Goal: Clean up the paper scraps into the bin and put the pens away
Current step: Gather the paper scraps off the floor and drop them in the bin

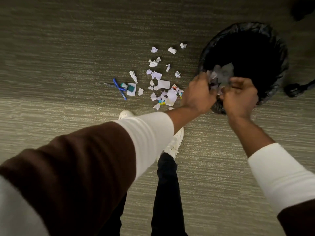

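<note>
Paper scraps (219, 74), cupped between the left hand (198, 94) and right hand (240, 95), are best released only once well over the bin (279, 53), so none joins the litter on the carpet (68, 48).

The inside of the bin (245, 53), at 2 o'clock, is black; its depth and contents cannot be read. Its near rim is covered by the left hand (198, 94) and right hand (240, 97). The paper (219, 74) between them is motion-blurred; whether either hand grips it cannot be told. A dark object (300, 7) at 1 o'clock is cut by the top and right edges, unidentifiable. A black wheel (294, 90) at 3 o'clock runs off the right edge. The small teal item (131, 87) beside the pens (118, 87) is too small to identify.
</note>
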Motion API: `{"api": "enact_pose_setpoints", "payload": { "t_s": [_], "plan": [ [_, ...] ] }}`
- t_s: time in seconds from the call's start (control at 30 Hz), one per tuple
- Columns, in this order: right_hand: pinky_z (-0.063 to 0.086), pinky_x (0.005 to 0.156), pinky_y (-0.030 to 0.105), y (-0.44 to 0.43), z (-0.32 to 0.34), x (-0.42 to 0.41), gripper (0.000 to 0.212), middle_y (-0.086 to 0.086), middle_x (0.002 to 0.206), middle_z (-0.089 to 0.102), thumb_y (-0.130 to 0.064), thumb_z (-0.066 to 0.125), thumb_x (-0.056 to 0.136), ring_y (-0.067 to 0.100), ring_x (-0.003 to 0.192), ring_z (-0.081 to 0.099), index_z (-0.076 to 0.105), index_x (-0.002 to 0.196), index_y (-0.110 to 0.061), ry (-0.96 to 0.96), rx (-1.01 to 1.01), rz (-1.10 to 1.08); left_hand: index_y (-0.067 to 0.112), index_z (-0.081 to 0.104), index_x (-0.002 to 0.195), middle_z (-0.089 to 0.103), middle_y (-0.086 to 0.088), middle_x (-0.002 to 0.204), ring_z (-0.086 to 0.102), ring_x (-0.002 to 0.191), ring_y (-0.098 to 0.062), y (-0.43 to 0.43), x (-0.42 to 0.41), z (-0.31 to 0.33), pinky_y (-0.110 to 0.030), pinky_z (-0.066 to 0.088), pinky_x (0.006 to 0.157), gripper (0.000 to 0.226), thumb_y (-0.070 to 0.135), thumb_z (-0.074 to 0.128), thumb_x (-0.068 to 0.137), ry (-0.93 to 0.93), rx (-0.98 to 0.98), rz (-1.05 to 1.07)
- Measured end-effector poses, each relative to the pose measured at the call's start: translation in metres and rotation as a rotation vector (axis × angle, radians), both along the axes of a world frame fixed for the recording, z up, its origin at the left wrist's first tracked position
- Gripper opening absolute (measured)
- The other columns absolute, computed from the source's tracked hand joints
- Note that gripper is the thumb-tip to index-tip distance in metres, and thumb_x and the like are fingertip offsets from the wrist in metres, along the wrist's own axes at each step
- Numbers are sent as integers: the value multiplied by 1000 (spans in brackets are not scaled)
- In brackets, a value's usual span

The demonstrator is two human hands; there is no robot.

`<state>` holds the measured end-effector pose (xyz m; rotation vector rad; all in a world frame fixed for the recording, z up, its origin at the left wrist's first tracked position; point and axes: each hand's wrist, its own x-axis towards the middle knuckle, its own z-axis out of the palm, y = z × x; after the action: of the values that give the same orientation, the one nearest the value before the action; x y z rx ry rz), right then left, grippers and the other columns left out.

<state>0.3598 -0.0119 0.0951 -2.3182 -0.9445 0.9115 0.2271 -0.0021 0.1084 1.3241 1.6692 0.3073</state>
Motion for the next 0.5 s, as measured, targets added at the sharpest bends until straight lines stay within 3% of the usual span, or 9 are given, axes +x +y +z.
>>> {"api": "enact_pose_setpoints", "payload": {
  "t_s": [0.1, 0.23, 0.3, 0.37, 0.5],
  "plan": [
    [64, 76, 36, -28, -6, -36, 22, -3, 94, 78, -16, 71, 82, 10, 76, 74, 74, 103, -19, 38, 86, 233, 22, 65, 92, 76, -10, 101, 71, 96, -34, -20, -34, -21, -42, 60, 78, 5, 26, 66, 91, 89, -62, -56],
    [62, 76, 37, -55, -38, -76, 24, -2, 99, 75, -22, 77, 85, 12, 77, 72, 70, 108, -18, 42, -28, 583, 13, 71, 103, 75, -15, 110, 70, 104, -38, -45, -88, -58, -46, 60, 84, 18, 25, 64, 91, 239, -192, -212],
    [60, 81, 38, -64, -64, -90, 46, 3, 113, 70, -39, 81, 83, 20, 89, 72, 61, 121, -21, 8, -193, 711, 11, 69, 108, 73, -14, 114, 68, 107, -37, -54, -117, -80, -48, 59, 87, 21, 23, 67, 92, 320, -231, -320],
    [58, 88, 45, -69, -93, -98, 75, 12, 130, 61, -56, 81, 78, 34, 112, 67, 48, 136, -24, -51, -363, 794, 11, 66, 113, 69, -14, 117, 66, 110, -37, -59, -145, -103, -49, 59, 89, 24, 21, 66, 92, 403, -241, -400],
    [53, 97, 57, -66, -163, -110, 119, 23, 148, 42, -78, 81, 62, 46, 134, 51, 24, 152, -24, -124, -547, 768, 9, 59, 128, 64, -16, 127, 63, 118, -37, -51, -186, -156, -50, 56, 90, 40, 17, 64, 89, 515, -145, -494]
  ]
}}
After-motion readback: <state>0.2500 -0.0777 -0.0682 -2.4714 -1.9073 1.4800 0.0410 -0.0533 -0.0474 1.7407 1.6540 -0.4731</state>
